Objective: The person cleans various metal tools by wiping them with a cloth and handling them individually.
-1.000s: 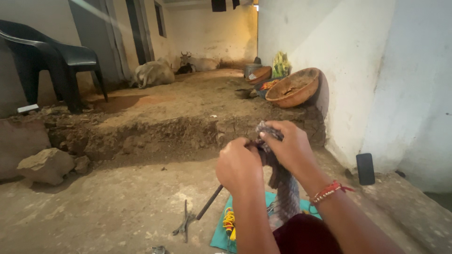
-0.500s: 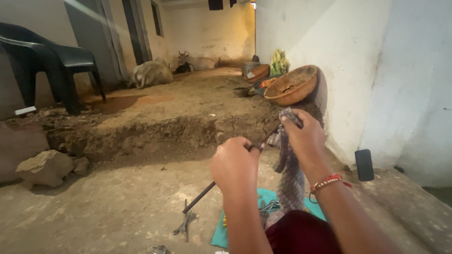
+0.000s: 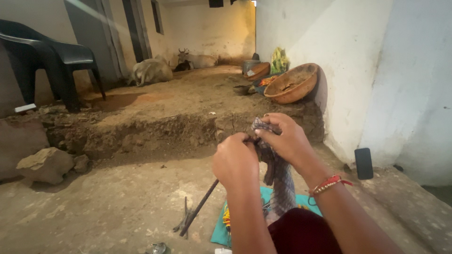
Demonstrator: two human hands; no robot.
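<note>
I have both hands raised in front of me, close together, over the dirt floor (image 3: 117,207). My left hand (image 3: 235,160) is closed in a fist around the upper end of a dark rod (image 3: 200,207), which slants down and to the left until its lower tip nears the floor beside the pliers (image 3: 183,218). My right hand (image 3: 285,138) is pinched shut on a grey checked cloth (image 3: 280,181), bunched at the top end of the rod, right against my left fist. The rest of the cloth hangs down between my forearms toward a teal mat (image 3: 219,233) on the floor, where a yellow-handled tool (image 3: 228,220) lies near the mat's left edge. A red thread band (image 3: 327,184) circles my right wrist.

Farther off, a clay bowl (image 3: 292,84) leans against the white wall (image 3: 348,56) on the right, and a dark phone (image 3: 363,163) stands propped at the wall's foot. A black chair (image 3: 47,56) sits at the far left, a rock (image 3: 44,164) lies by the left edge of the floor, and a cow (image 3: 150,71) lies at the back.
</note>
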